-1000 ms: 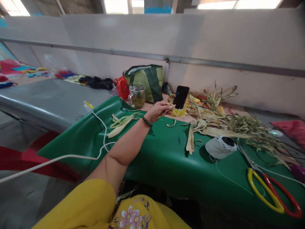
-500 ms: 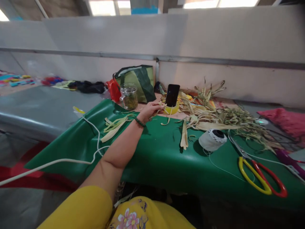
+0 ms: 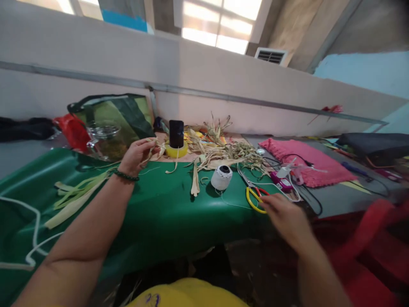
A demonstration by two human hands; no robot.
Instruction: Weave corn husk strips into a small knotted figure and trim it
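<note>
My left hand (image 3: 138, 157), with a green bead bracelet on its wrist, is closed in a pinch on a pale dried husk strip (image 3: 161, 149), beside a yellow tape roll (image 3: 182, 151) with a phone (image 3: 176, 133) upright at it. At the right, my right hand (image 3: 285, 215), slightly blurred, has its fingers closed at the red handle of the scissors (image 3: 253, 197). The scissors lie on the green sheet (image 3: 179, 213) with their blades pointing away from me. A white thread spool (image 3: 221, 179) stands left of them, its thread trailing toward the handles.
Dried husks (image 3: 211, 155) are heaped behind the spool. Green and pale leaves (image 3: 76, 192) lie by my left forearm. A glass jar (image 3: 107, 140) and a green bag (image 3: 128, 113) stand at the back left. Cables and a pink cloth (image 3: 306, 164) are at the right.
My view has turned to the right. My right hand has come into view and taken hold of the scissors' handle. My left hand still pinches the husk strip near the tape roll.
</note>
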